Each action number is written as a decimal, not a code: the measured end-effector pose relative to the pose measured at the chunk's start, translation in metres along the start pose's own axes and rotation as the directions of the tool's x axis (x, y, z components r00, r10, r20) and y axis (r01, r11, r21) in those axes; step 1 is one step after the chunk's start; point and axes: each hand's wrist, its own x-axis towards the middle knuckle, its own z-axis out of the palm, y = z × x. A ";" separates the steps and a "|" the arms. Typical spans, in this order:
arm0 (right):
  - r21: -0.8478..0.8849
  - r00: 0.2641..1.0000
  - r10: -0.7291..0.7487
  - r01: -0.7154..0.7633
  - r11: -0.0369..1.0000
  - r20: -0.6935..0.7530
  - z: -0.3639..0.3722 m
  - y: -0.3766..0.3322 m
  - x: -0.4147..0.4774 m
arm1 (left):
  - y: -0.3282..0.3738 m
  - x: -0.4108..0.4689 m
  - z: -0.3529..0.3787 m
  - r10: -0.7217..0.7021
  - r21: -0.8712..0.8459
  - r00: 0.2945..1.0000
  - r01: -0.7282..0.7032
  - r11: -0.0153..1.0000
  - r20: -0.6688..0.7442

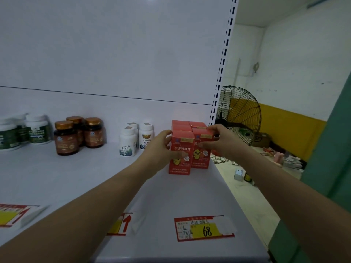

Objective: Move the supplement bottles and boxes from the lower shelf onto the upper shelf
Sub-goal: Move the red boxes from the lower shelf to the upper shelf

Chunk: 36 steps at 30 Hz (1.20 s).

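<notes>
Several red supplement boxes (181,149) stand in a tight cluster at the right end of the white shelf (76,177). My left hand (161,147) grips the front left red box from its left side. My right hand (218,141) holds the front right red box (201,160) by its top and right side. Further left on the same shelf stand white bottles (129,141), brown bottles with gold caps (66,138) and green-labelled white bottles (36,130). The lower shelf is out of view.
The shelf's slotted upright (220,76) marks its right end. Beyond it a black floor fan (239,118) stands by a yellow and white wall, with clutter on the floor. Red and yellow price tags (203,228) line the shelf's front edge. A green surface (326,168) rises at right.
</notes>
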 end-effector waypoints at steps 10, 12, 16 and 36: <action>-0.022 0.985 -0.161 0.160 0.987 -0.067 0.003 0.010 0.008 | -0.001 0.000 0.000 0.025 0.136 1.000 -0.025 0.990 0.000; -0.036 0.976 -0.196 0.194 0.980 -0.091 0.005 0.016 0.009 | -0.001 -0.001 0.000 0.025 0.139 1.000 -0.024 0.990 -0.004; -0.052 0.975 -0.216 0.213 0.976 -0.060 0.010 0.024 0.006 | 0.000 -0.003 0.001 0.027 0.147 1.000 -0.025 0.989 -0.010; -0.393 0.992 -0.075 0.031 0.919 -0.098 0.012 -0.028 -0.059 | 0.026 -0.059 -0.013 -0.130 0.787 0.987 0.152 0.597 -0.092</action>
